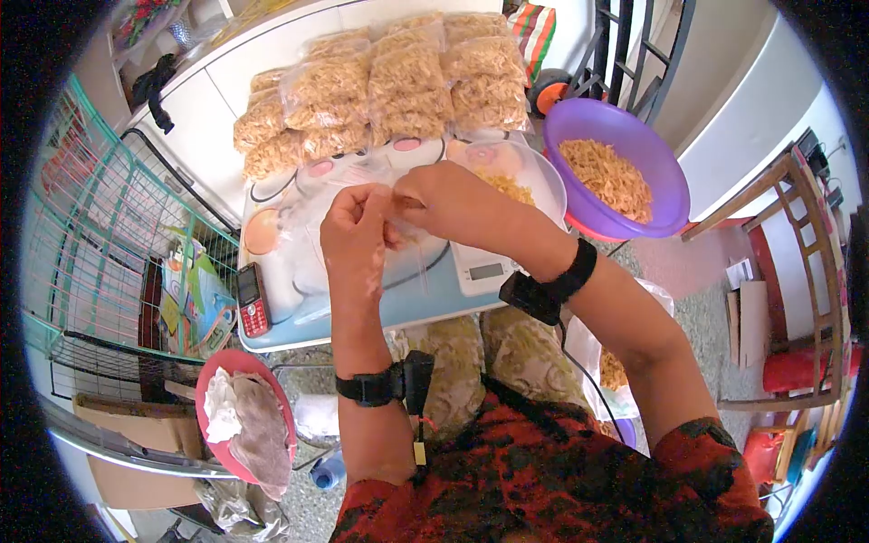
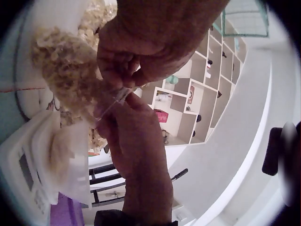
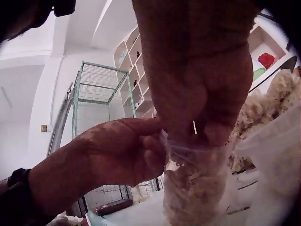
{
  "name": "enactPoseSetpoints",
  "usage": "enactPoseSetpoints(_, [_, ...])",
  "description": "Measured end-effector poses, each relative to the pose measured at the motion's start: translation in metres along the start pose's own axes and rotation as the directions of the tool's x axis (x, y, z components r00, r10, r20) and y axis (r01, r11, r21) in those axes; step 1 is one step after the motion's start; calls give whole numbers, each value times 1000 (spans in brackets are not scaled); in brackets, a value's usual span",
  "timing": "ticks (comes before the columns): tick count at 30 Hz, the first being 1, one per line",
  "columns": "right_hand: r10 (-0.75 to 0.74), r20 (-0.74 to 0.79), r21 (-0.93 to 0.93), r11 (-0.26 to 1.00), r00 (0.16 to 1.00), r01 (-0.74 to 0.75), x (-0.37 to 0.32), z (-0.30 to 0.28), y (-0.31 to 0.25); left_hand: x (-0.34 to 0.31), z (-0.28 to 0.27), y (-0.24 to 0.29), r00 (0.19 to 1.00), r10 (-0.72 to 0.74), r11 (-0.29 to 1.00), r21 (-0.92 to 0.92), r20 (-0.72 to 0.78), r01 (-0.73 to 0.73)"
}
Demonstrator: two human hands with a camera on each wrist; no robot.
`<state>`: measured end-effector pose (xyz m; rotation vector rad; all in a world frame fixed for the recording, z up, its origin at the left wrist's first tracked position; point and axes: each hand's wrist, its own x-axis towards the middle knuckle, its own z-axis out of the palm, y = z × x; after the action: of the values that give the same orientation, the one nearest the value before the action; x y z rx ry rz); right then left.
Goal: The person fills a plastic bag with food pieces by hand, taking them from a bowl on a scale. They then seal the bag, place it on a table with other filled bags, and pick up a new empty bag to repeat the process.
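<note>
A clear plastic bag [image 3: 195,188] with pale brown shreds inside hangs upright below both hands in the right wrist view. My left hand [image 1: 355,231] pinches one side of its top edge between thumb and fingers. On the other side of the mouth, my right hand [image 1: 457,206] grips the edge with curled fingers. The two hands meet close together over the table's front half, hiding most of the bag in the head view. Beside the right hand, a white kitchen scale [image 1: 469,282] carries a clear bowl [image 1: 552,181] with some yellowish shreds.
Filled bags [image 1: 407,77] are stacked along the table's back. A purple basin [image 1: 670,204] of shreds stands at the right. A red phone [image 1: 253,312] lies at the table's left corner. Below it sits a pink basin [image 1: 206,380] with cloth; a wire cage [image 1: 81,235] stands left.
</note>
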<state>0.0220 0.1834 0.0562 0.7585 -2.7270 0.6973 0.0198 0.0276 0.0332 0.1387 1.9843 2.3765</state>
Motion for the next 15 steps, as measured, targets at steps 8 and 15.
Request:
enactPoseSetpoints(8, [7,69,172,985,998,-19,-8,-15,-18,3,-16,4,993,11,1000,9,-116,-10])
enactPoseSetpoints(15, [-113,215,-33,992,970,123,-10,10,-23,0,-14,2,997,-1,1000,29,-81,3])
